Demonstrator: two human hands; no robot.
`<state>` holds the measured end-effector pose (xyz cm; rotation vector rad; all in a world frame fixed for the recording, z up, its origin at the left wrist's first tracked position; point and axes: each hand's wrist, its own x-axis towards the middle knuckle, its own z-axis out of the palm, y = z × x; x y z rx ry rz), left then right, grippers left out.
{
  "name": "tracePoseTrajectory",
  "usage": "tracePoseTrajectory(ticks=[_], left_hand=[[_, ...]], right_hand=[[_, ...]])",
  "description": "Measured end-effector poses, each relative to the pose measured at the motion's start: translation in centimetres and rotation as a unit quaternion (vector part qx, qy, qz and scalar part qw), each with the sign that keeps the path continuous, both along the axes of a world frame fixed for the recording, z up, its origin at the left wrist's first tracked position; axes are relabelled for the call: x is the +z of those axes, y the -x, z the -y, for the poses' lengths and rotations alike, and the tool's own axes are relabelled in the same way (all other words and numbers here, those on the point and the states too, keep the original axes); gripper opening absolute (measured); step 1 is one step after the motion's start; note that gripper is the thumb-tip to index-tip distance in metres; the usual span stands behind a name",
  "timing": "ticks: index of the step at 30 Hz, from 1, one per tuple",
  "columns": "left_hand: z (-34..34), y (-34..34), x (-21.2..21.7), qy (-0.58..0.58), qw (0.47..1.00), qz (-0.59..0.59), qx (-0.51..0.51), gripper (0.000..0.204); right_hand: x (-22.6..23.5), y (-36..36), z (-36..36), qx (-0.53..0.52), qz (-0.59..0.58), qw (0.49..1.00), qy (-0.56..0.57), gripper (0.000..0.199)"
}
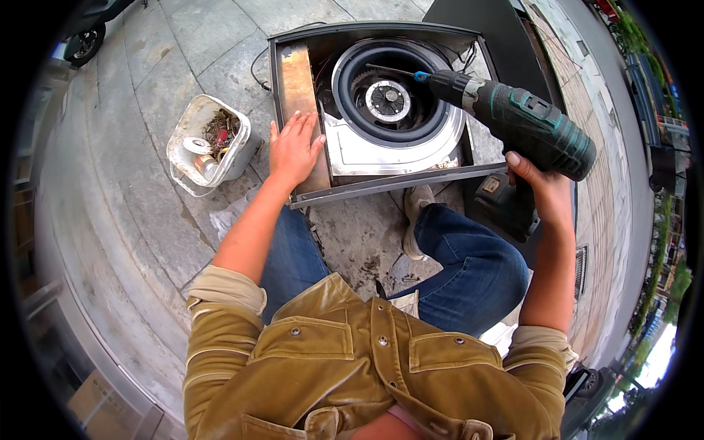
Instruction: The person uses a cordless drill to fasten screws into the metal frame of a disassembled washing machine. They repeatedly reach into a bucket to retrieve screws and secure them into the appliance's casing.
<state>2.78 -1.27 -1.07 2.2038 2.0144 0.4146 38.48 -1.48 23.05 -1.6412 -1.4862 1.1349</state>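
My right hand [541, 189] grips the handle of a dark green cordless drill [529, 126]. Its long bit [389, 71] reaches left over the black round fan housing [389, 99] inside an open metal casing [293, 196] lying on the pavement. My left hand [293, 149] rests flat, fingers spread, on the rusty left strip [297, 81] of that casing. A silver metal plate [381, 154] lies under the fan ring. I crouch in front of it, in blue jeans and an olive jacket.
A white plastic tub [180, 147] with screws, tape and scraps stands left of the casing. Grey stone paving [147, 220] runs all around. A dark panel [477, 18] lies behind the casing. A scooter wheel [84, 44] shows at the top left, a drain grate [581, 271] at the right.
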Motion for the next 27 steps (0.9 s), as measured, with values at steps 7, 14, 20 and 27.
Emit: tracePoseTrajectory(ticks=[7, 14, 20, 27], left_hand=[[0.0, 0.1, -0.1, -0.004, 1.000, -0.001, -0.001, 0.052], [0.0, 0.0, -0.1, -0.001, 1.000, 0.002, 0.000, 0.053], [0.0, 0.0, 0.2, 0.006, 1.000, 0.002, 0.006, 0.054], [0.0, 0.0, 0.3, 0.007, 1.000, 0.010, 0.005, 0.053]], right_hand=[[0.3, -1.4, 0.1, 0.069, 0.146, 0.985, 0.055, 0.034], [-3.1, -2.1, -0.6, 0.163, 0.271, 0.947, 0.047, 0.037], [-2.6, -1.9, -1.0, 0.143, 0.245, 0.958, 0.047, 0.038], [-3.0, -1.9, -1.8, 0.145, 0.263, 0.953, 0.046, 0.039]])
